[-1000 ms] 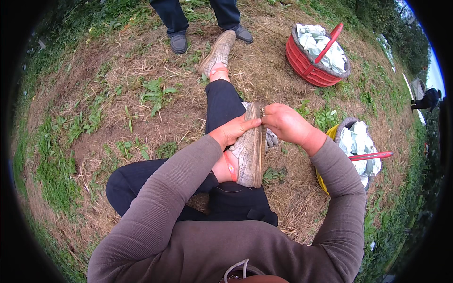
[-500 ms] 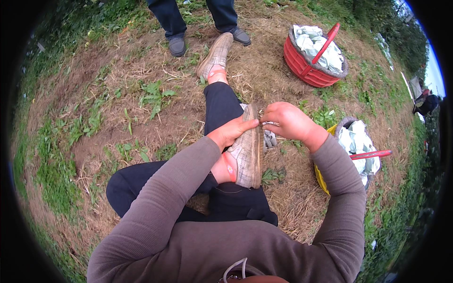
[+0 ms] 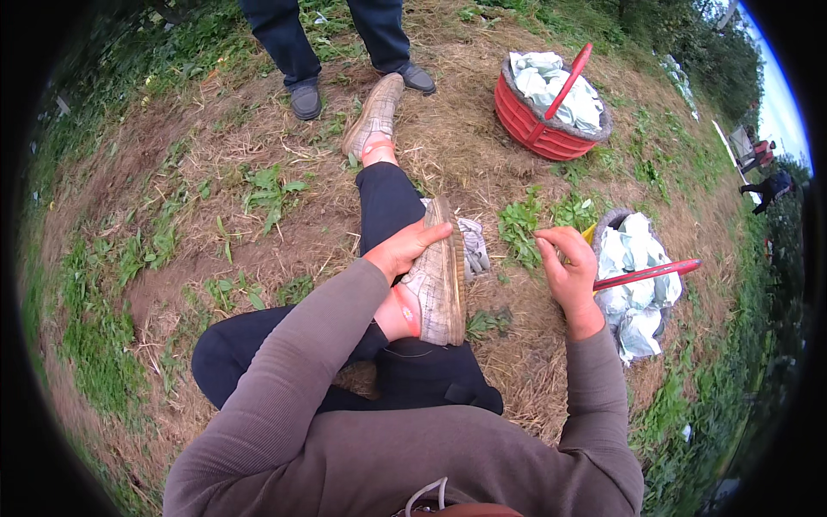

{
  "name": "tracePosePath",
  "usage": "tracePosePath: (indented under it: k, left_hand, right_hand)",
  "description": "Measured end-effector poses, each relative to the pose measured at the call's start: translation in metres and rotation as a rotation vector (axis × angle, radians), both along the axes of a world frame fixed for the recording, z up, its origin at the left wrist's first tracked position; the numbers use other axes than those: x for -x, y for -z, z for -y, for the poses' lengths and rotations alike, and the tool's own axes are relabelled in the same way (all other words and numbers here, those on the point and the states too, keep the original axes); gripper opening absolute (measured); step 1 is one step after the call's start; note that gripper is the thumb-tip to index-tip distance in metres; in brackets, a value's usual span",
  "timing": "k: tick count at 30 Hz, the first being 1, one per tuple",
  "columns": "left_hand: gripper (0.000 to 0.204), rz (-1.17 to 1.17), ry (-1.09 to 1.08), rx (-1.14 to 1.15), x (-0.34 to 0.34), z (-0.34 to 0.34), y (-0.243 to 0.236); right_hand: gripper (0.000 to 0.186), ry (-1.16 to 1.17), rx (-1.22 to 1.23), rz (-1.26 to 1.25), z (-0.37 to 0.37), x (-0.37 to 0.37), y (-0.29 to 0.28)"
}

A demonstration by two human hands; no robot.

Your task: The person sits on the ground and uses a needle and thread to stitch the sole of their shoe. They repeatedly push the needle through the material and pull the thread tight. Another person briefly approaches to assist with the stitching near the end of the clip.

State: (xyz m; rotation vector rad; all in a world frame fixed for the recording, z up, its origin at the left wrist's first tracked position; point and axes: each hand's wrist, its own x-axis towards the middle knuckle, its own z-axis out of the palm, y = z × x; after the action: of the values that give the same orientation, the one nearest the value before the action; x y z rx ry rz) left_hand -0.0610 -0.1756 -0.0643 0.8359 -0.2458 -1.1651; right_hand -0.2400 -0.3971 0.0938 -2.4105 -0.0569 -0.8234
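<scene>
My left hand [image 3: 407, 248] is closed around the front of a worn beige shoe [image 3: 433, 297], its thumb lying across the edge of the sole. That shoe is on my foot, which is drawn up over my other leg, sole turned to the right. Apart from the shoe, my right hand [image 3: 570, 274] is held up over the grass with thumb and forefinger pinched together; anything between the tips is too small to make out. A crumpled grey-white cloth [image 3: 473, 246] shows just beyond the sole. My other shoe [image 3: 375, 114] points away on an outstretched leg.
A red basket [image 3: 538, 129] with pale bags inside stands at the far right. Nearer, a yellow basket [image 3: 589, 233] with a red handle holds more pale bags [image 3: 637, 258], beside my right hand. Another person's dark shoes [image 3: 306, 102] stand ahead. Further people [image 3: 769, 187] are at the right edge.
My right hand has left the shoe's sole and moved right, toward the yellow basket, fingers pinched. My left hand keeps its hold on the shoe. The view has shifted slightly.
</scene>
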Motion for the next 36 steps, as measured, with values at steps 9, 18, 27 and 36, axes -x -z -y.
tracePosePath:
  k: [9,18,27,36]
  left_hand:
    - [0.062,0.020,0.018,-0.005,0.002,-0.004,-0.003]
    - [0.055,-0.008,0.043,0.021,-0.003,-0.003,0.004]
    - [0.052,-0.012,-0.008,0.007,0.001,-0.004,0.000]
    - [0.060,0.012,-0.014,-0.004,0.005,-0.004,-0.014]
  right_hand:
    - [0.014,-0.021,-0.391,-0.042,-0.104,0.040,0.057]
    - [0.038,0.082,-0.430,-0.156,-0.122,0.052,0.092]
    - [0.081,0.108,-0.430,-0.414,-0.128,0.059,0.103]
    - [0.036,0.041,-0.167,-0.011,-0.084,-0.010,0.064]
